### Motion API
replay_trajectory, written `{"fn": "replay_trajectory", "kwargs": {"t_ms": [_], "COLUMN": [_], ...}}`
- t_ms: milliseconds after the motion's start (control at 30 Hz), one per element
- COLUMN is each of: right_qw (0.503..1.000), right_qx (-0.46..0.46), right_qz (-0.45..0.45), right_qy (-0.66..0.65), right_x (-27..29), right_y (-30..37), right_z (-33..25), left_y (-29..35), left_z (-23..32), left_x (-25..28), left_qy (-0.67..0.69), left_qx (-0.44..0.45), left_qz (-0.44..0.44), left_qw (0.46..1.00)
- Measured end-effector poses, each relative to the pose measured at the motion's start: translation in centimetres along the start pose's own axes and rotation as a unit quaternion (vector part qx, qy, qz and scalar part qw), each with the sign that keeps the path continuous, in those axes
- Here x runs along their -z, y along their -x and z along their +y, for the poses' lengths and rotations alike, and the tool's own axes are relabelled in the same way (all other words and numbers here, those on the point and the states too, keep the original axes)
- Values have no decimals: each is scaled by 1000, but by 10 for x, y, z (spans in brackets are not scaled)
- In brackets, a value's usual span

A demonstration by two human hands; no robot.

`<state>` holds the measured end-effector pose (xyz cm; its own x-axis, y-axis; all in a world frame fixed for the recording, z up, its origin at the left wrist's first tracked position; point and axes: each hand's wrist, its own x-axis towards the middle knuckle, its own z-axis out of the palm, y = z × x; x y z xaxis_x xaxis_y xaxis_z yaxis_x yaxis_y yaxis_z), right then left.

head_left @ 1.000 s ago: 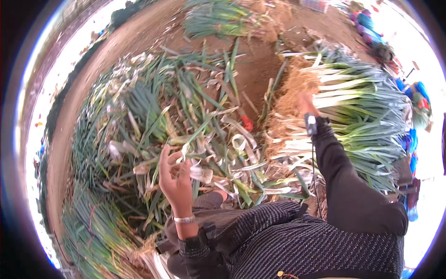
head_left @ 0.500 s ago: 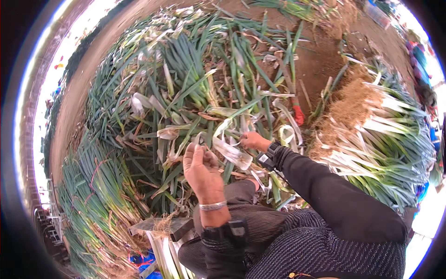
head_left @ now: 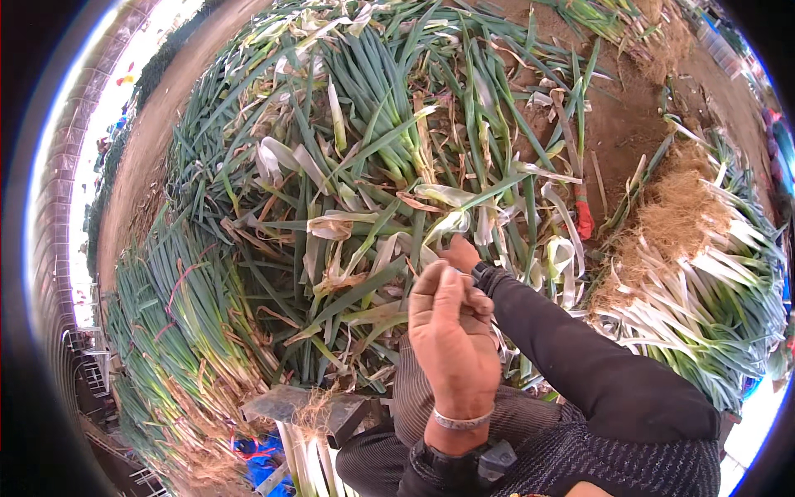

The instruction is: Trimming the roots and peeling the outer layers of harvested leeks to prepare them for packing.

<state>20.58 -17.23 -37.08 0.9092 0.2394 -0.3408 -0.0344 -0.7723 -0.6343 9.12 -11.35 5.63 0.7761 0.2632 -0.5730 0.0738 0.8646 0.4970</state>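
Over the heap of cut green leaves, I am raising my left hand, its fingers curled shut on a pale leek stalk. Beyond it, my right hand is gripping the same stalk. Trimmed leeks are lying stacked at my right.

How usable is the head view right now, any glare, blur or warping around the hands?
Head view: harsh sunlight, blown-out white along the rim; strong fisheye bending with black corners; left hand and right hand sharp at centre, leek pile crisp, no motion blur.
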Motion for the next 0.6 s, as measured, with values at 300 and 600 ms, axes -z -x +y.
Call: {"fn": "replay_trajectory", "kwargs": {"t_ms": [300, 600], "right_qw": [794, 777], "right_qx": [-11, 35], "right_qz": [-123, -95], "right_qy": [-596, -621], "right_x": [-16, 8], "right_y": [-5, 13], "right_z": [-37, -86], "left_y": [6, 2], "left_z": [-7, 1], "left_x": [-6, 8], "left_qy": [-22, -46], "left_qx": [28, 36], "left_qz": [-20, -19], "left_qw": [999, 998]}}
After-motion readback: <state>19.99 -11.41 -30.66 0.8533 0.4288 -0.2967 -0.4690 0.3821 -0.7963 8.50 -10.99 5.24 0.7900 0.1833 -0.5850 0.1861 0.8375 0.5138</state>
